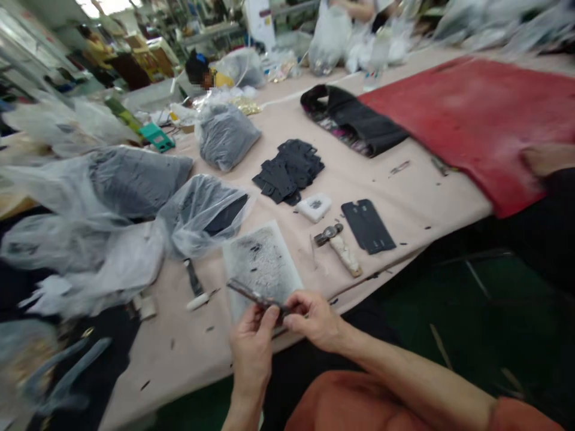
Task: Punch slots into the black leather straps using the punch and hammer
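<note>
Low in front of me, my left hand grips a slim dark metal tool, perhaps a punch, its long end pointing up and left. My right hand pinches at the tool's near end; whether it holds a separate small piece there is hidden by the fingers. Below the tool lies a white cutting board with a dark, pitted middle and black scraps. To the right rest a ball-peen hammer with a wrapped handle and a flat black cut panel with slots.
Beyond the board are a white block and a heap of black pieces. Plastic bags crowd the left, near a black-and-white-handled tool. A red sheet covers the right side, with another person's hand on it.
</note>
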Demonstrator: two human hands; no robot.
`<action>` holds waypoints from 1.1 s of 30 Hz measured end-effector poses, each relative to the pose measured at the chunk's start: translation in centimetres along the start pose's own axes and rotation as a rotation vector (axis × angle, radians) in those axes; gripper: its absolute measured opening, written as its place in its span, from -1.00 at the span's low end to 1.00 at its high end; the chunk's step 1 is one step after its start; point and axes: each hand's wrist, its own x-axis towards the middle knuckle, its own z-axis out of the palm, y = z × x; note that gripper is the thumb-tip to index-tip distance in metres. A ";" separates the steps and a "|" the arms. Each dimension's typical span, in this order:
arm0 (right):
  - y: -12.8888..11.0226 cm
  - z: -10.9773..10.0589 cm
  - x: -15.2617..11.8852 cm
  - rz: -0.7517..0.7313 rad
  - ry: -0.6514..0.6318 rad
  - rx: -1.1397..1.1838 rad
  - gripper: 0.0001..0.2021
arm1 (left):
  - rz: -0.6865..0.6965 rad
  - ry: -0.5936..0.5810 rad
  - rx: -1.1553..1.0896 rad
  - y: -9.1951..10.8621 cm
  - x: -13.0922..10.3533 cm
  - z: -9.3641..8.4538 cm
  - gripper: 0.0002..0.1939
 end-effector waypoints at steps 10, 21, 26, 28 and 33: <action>0.1 -17.0 2.8 0.085 0.819 -0.876 -0.78 | -0.035 0.194 -0.030 -3.2 7.6 -2.1 -0.55; 1.2 -21.7 4.4 0.463 0.758 -1.093 -0.55 | 0.159 0.117 0.452 -6.4 8.4 -2.3 -0.54; 1.0 -21.8 4.7 0.463 0.748 -1.092 -0.55 | 0.149 0.120 0.452 -6.1 8.1 -2.2 -0.52; 1.2 -21.7 4.9 0.439 0.751 -1.080 -0.63 | 0.163 0.123 0.451 -6.0 8.0 -2.1 -0.54; 1.9 -21.9 4.8 0.281 0.754 -0.797 -0.82 | 0.177 0.107 0.408 -6.2 8.1 -2.1 -0.58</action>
